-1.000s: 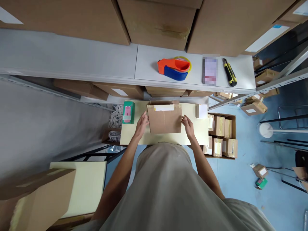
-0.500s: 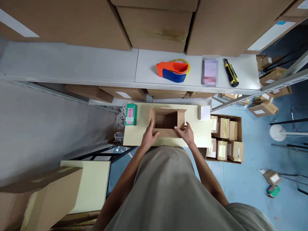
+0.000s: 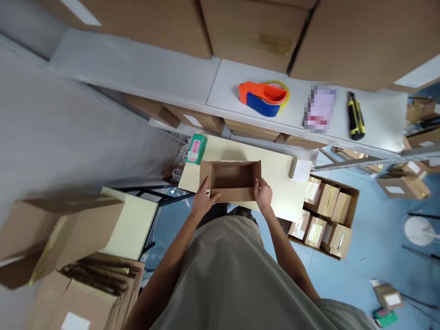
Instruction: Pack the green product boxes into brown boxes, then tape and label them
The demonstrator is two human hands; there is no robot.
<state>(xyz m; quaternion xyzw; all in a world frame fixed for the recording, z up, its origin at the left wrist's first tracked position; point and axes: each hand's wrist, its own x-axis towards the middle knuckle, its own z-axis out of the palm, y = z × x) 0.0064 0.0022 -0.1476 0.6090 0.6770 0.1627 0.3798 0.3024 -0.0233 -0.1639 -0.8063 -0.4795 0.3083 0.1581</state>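
Observation:
An open cardboard box (image 3: 233, 195) is held between my hands, its hollow inside facing up toward me. My left hand (image 3: 203, 200) grips its left front corner, with the thumb along the front flap. At the right end, my right hand (image 3: 263, 194) is closed over the side wall. The box is over the front part of a pale yellow table (image 3: 278, 197). A green box with a pink picture (image 3: 196, 149) stands at the table's left end, and a small white box (image 3: 301, 169) sits at its right end.
A shelf above the table carries an orange and blue tape dispenser (image 3: 263, 98), a pixelated flat item (image 3: 321, 109) and a yellow-black utility knife (image 3: 356, 116). Right of the table, a large carton (image 3: 354, 206) holds several small boxes. Flattened cardboard (image 3: 85, 298) lies at lower left.
The view has turned, so the table and shelf now slant. Both hands have brought the box up and nearer to me, and the right hand has closed more firmly on its side.

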